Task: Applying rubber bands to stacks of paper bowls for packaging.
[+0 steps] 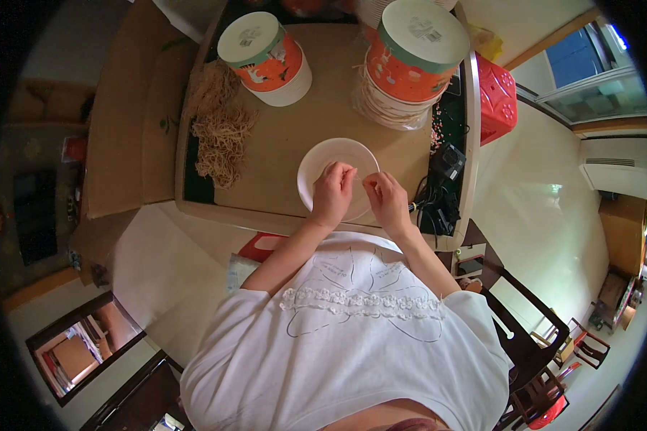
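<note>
The white bowl (334, 152) sat on the brown surface (277, 161), partly beneath the left hand (333, 188), whose fingers were drawn into a narrow pinch over its opening. Across a small gap, the right hand (385, 197) held its fingers similarly close together at the bowl's right rim; whether they touched that rim, or what either pinch held, I could not tell. A tangle of tan strings (223, 136) lay to the left, and two orange tubs (269, 70) stood farther off.

Head-mtd L fisheye cam, downward view, close over L hand (330, 197), R hand (388, 205) & tbl (251, 220).
</note>
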Demonstrator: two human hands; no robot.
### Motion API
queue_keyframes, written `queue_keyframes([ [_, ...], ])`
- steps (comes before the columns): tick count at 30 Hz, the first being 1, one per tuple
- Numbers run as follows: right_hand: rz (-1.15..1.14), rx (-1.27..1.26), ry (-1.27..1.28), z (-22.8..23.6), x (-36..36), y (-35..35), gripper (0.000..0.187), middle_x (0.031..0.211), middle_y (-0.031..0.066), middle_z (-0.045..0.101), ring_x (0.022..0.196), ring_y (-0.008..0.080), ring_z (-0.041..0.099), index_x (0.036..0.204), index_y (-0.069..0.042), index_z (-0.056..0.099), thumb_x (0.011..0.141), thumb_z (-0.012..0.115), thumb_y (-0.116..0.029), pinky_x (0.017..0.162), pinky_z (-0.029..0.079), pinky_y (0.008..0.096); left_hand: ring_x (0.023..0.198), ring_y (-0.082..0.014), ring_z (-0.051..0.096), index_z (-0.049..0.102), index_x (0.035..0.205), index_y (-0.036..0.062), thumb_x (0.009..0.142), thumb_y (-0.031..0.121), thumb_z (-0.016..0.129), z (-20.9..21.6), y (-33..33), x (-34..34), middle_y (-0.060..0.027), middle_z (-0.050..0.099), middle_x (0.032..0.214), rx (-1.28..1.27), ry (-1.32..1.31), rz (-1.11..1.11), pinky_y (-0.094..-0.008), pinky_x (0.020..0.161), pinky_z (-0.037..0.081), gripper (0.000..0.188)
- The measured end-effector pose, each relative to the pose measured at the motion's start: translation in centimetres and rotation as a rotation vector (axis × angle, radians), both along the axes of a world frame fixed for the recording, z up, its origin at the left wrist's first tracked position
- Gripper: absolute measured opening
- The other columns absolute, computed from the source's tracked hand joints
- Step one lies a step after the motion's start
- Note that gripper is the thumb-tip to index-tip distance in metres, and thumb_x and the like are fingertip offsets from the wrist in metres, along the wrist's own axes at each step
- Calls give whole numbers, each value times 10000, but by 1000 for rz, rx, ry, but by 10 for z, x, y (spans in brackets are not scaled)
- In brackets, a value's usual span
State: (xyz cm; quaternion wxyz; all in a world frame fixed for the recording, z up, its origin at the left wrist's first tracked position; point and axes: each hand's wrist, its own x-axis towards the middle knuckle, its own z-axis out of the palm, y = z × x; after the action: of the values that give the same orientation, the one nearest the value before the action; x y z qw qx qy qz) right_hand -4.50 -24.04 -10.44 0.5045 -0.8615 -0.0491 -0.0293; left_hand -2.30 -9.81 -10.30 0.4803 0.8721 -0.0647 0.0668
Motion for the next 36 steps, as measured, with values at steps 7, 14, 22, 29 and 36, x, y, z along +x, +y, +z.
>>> queue_keyframes([
  [7, -41, 31, -10, 3, 1, -1, 125, 803, 115, 582, 661, 278, 589, 898, -54, 599, 781, 643, -62, 591, 485, 338, 571, -99, 488, 547, 931, 24, 846, 69, 603, 15, -2, -3, -46, 521, 662, -174, 106, -38, -252, 513, 395, 110],
  [14, -2, 99, -163, -12, -10, -8, 105, 808, 94, 570, 727, 259, 568, 823, -59, 629, 735, 666, -15, 585, 466, 331, 576, -34, 401, 385, 1076, 50, 861, -5, 533, 49, 6, -6, 19, 438, 655, -531, 291, -138, -184, 520, 331, 268],
  [22, 214, -120, -224, -7, -7, -26, 134, 869, 72, 576, 819, 242, 544, 811, -102, 647, 689, 694, -73, 700, 437, 365, 599, -13, 373, 397, 1039, 70, 860, -20, 522, 81, 22, -1, 44, 435, 685, -589, 236, -152, -170, 524, 298, 237],
  [29, 600, -268, -428, 9, 18, -19, 77, 994, 40, 584, 1036, 216, 523, 787, -126, 625, 724, 653, -162, 929, 358, 424, 627, -78, 480, 597, 902, 20, 815, 24, 616, 94, 54, 18, -21, 509, 676, -56, 210, -264, -222, 568, 400, 89],
  [36, 705, -252, -355, 3, 22, 7, 136, 846, 19, 613, 930, 194, 581, 838, -117, 605, 727, 684, -129, 992, 322, 477, 711, -248, 579, 654, 785, 10, 742, 70, 675, 93, 123, 18, -96, 562, 743, 334, 198, -369, -323, 636, 462, 76],
])
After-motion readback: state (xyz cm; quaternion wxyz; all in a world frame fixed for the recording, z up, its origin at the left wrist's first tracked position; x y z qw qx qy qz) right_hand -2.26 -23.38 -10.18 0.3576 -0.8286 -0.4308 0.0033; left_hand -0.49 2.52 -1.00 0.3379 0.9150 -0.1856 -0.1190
